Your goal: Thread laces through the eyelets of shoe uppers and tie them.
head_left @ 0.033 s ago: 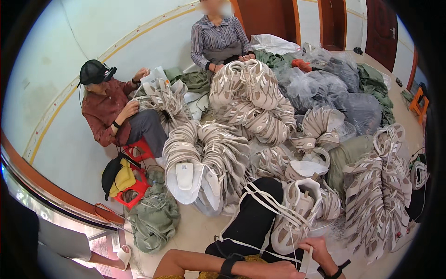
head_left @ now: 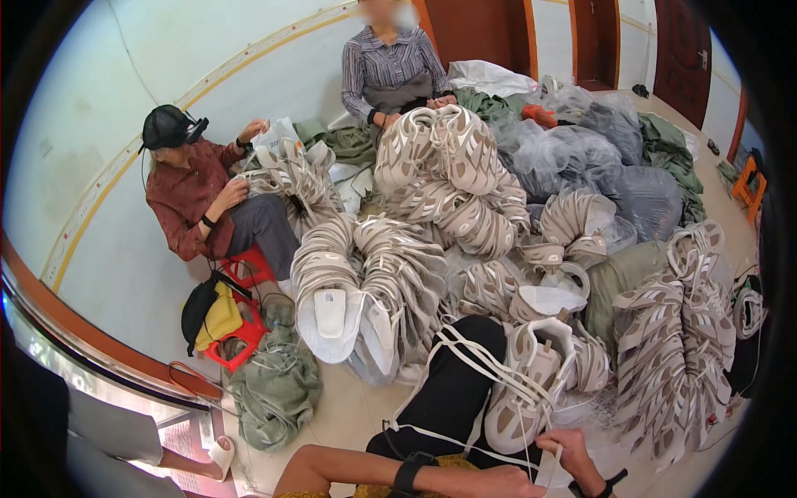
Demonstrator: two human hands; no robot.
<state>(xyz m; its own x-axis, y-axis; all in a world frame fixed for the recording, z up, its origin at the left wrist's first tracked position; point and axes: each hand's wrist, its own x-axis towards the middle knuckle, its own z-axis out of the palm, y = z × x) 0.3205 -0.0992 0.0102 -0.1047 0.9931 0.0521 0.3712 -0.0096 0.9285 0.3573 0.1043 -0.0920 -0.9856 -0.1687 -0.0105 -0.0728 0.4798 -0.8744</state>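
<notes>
Laces (head_left: 465, 353) from a beige shoe upper (head_left: 519, 390) are pinched in the right hand (head_left: 573, 452); the left hand (head_left: 498, 481) curls, grip unclear.

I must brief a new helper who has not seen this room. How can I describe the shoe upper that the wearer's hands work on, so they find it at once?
Start from the wearer's black-clad knee at bottom centre. The shoe upper leans on its right side, just above the right hand. Unlike the bundled stacks around it, it is single, with white laces running loose across the knee.
</notes>
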